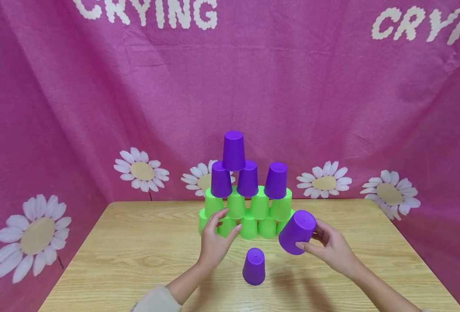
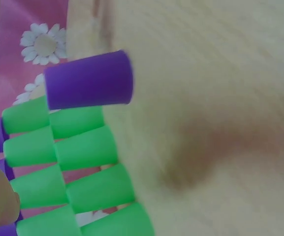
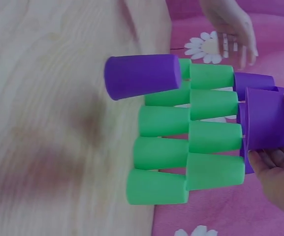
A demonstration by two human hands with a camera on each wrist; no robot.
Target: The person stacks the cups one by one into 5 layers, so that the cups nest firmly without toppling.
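My right hand point(image 1: 333, 251) grips an upside-down purple cup point(image 1: 297, 234), tilted and raised off the table, to the right of a cup pyramid. My left hand point(image 1: 215, 246), thumb and fingers spread, hovers in front of the pyramid's left part with nothing in its grasp. Two lower rows of the pyramid are green cups point(image 1: 236, 206). Above them stand three purple cups point(image 1: 276, 180), the right one apart from the other two. A single purple cup point(image 1: 233, 151) tops the left pair. Another purple cup point(image 1: 254, 268) stands upside down on the table between my forearms.
The wooden table point(image 1: 144, 255) carries all the cups. Behind it hangs a pink cloth point(image 1: 253, 86) with white daisies and lettering, close to the table's back edge. The pyramid stands near that back edge.
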